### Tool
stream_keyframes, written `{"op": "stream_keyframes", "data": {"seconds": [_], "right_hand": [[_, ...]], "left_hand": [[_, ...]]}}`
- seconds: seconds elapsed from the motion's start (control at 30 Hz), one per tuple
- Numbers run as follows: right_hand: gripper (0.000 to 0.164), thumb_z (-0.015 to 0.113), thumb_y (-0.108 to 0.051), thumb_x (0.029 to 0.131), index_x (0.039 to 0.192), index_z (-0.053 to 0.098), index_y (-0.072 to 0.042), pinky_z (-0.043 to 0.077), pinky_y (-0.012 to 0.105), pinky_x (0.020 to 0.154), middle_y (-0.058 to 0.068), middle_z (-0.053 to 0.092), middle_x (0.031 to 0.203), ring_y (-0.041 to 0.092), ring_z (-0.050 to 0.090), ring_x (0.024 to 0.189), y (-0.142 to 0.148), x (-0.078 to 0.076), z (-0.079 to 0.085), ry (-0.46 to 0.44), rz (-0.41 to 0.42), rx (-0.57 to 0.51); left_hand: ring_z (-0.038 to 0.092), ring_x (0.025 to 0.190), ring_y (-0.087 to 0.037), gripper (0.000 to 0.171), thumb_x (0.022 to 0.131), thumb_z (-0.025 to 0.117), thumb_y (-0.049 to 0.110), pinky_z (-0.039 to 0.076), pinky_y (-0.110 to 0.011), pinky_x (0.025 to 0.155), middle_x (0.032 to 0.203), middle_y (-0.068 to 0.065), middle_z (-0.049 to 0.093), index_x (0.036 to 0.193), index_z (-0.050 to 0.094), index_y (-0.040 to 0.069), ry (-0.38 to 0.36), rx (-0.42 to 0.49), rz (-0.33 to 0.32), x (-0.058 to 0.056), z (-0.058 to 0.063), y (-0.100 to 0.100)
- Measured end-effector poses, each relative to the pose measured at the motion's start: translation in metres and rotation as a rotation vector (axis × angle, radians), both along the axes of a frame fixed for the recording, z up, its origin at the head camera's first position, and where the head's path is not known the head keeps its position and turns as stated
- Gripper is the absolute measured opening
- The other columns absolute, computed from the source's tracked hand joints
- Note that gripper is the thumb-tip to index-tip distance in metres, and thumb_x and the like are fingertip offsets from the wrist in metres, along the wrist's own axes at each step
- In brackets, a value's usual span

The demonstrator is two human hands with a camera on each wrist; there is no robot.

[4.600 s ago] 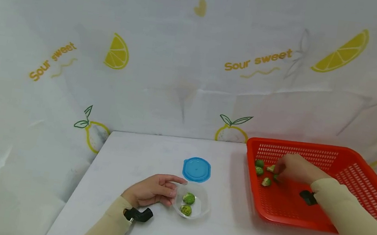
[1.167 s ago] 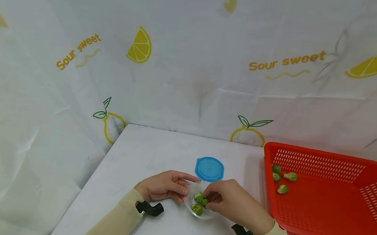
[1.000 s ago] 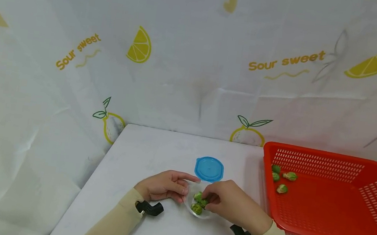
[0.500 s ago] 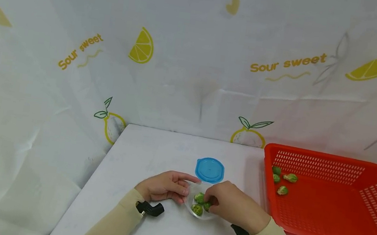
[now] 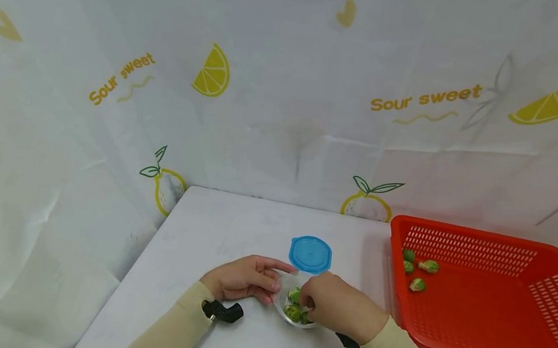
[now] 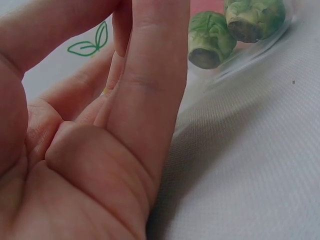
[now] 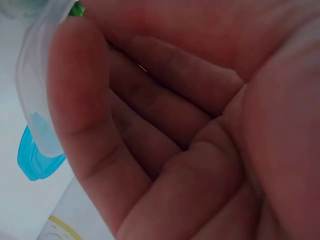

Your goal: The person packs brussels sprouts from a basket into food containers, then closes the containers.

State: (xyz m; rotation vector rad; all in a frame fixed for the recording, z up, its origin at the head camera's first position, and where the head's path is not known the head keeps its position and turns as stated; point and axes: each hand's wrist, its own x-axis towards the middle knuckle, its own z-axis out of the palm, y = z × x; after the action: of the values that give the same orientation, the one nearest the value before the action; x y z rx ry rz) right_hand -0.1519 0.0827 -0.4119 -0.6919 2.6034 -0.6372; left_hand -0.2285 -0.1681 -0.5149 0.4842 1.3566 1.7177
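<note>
My left hand point(image 5: 246, 278) grips the left side of a small clear plastic bowl point(image 5: 284, 277), thumb and fingers at its rim. In the bowl lie Brussels sprouts: one point(image 5: 295, 295) toward the back, another point(image 5: 292, 313) in front. A third Brussels sprout point(image 5: 306, 318) sits low at the right, partly hidden beneath my right hand point(image 5: 341, 305), whose curled fingers reach into the bowl and pinch it. In the left wrist view two sprouts point(image 6: 210, 40) show through the clear wall. The right wrist view shows curled fingers and a bit of green point(image 7: 77, 9) at the tips.
Behind the bowl a blue lid point(image 5: 311, 254) lies flat on the white table point(image 5: 235, 221). A red plastic basket point(image 5: 482, 318) stands at the right, with several sprouts point(image 5: 428, 266) in its left end. A lemon-print cloth point(image 5: 281, 80) hangs behind.
My right hand has come from the basket to the bowl with one sprout. Within the bowl that sprout has shifted toward the front. My left hand has kept its hold on the bowl.
</note>
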Motion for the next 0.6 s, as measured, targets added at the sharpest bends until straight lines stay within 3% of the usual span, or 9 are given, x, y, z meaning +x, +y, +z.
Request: {"op": "stream_keyframes", "data": {"seconds": [0.2, 0.4, 0.6], "right_hand": [[0.007, 0.081, -0.004, 0.093, 0.094, 0.083, -0.010, 0.066, 0.031, 0.073, -0.002, 0.078, 0.089, 0.011, 0.063, 0.078, 0.009, 0.001, 0.005, 0.028, 0.004, -0.040], [0.008, 0.084, -0.011, 0.094, 0.101, 0.084, -0.015, 0.063, 0.028, 0.075, -0.008, 0.076, 0.091, 0.008, 0.064, 0.083, 0.026, 0.003, 0.029, 0.055, 0.000, -0.042], [0.011, 0.083, -0.016, 0.095, 0.106, 0.083, -0.020, 0.061, 0.023, 0.076, -0.010, 0.077, 0.097, 0.006, 0.066, 0.087, 0.066, 0.003, 0.053, 0.074, -0.049, -0.053]], "left_hand": [[0.077, 0.083, -0.011, 0.057, 0.102, 0.070, 0.004, 0.067, -0.025, 0.078, 0.101, 0.000, 0.073, 0.157, 0.055, 0.008, 0.005, -0.015, -0.010, -0.001, 0.000, 0.005], [0.076, 0.081, -0.011, 0.058, 0.102, 0.072, 0.007, 0.067, -0.026, 0.080, 0.098, 0.000, 0.071, 0.157, 0.055, 0.009, 0.003, -0.055, 0.003, -0.001, -0.002, 0.004], [0.076, 0.080, -0.010, 0.061, 0.101, 0.074, 0.007, 0.067, -0.027, 0.082, 0.097, 0.001, 0.070, 0.158, 0.054, 0.007, 0.008, -0.061, 0.010, 0.000, -0.002, 0.003]]}}
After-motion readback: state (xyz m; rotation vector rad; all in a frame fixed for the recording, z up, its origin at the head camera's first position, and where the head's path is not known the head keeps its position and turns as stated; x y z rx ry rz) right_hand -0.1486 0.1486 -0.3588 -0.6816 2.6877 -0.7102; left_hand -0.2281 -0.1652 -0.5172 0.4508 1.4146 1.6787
